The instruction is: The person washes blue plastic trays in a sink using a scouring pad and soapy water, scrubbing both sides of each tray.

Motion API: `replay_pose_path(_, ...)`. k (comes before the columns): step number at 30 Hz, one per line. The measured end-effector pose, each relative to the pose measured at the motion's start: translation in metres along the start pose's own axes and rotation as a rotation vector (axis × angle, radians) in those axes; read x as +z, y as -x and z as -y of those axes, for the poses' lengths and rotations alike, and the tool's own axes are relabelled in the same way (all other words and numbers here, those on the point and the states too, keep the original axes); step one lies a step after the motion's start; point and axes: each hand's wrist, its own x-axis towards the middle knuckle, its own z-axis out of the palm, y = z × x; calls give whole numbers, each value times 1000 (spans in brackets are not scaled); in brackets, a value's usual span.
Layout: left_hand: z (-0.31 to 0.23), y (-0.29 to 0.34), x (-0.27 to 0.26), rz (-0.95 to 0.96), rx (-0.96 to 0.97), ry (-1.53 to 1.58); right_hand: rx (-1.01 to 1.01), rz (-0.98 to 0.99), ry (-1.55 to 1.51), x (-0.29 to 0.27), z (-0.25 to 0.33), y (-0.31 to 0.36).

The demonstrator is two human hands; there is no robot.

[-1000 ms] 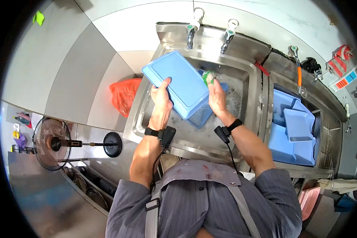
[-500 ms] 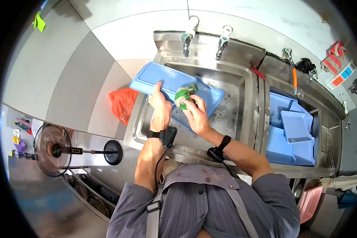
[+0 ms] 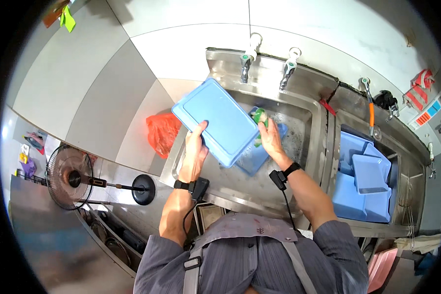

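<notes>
My left hand [image 3: 195, 149] grips a shallow blue plastic tray [image 3: 218, 120] by its near left edge, thumb on the flat face, holding it tilted above the left sink basin [image 3: 294, 183]. In my right hand [image 3: 272, 141] is a green and whitish scouring pad [image 3: 260, 116], bunched under the fingers at the tray's right edge. Beneath them, a second blue tray [image 3: 252, 162] lies in the basin, partly hidden by the held one. Suds cover part of the basin floor.
Two taps [image 3: 288, 68] stand behind the left basin. In the right basin several blue trays [image 3: 350, 196] are stacked beside a wire whisk [image 3: 405, 196], under a tap with an orange hose [image 3: 371, 115]. A red plastic bag [image 3: 161, 134] hangs left; a fan [image 3: 71, 176] stands further left.
The held tray has turned to show more of its flat face and tipped down to the right. My right hand with the scouring pad has moved right, to the tray's edge.
</notes>
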Motion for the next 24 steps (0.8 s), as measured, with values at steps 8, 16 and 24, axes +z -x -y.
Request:
replay_pose_path(8, -10, 13, -38, 146, -58, -37, -449, 159, 192, -53, 41, 22)
replay_pose_path(16, 3, 14, -19, -11, -301, 119, -686, 186, 276, -78, 57, 52)
replay_pose_path(24, 38, 42, 30, 206, -484, 55, -633, -121, 354, -143, 53, 74)
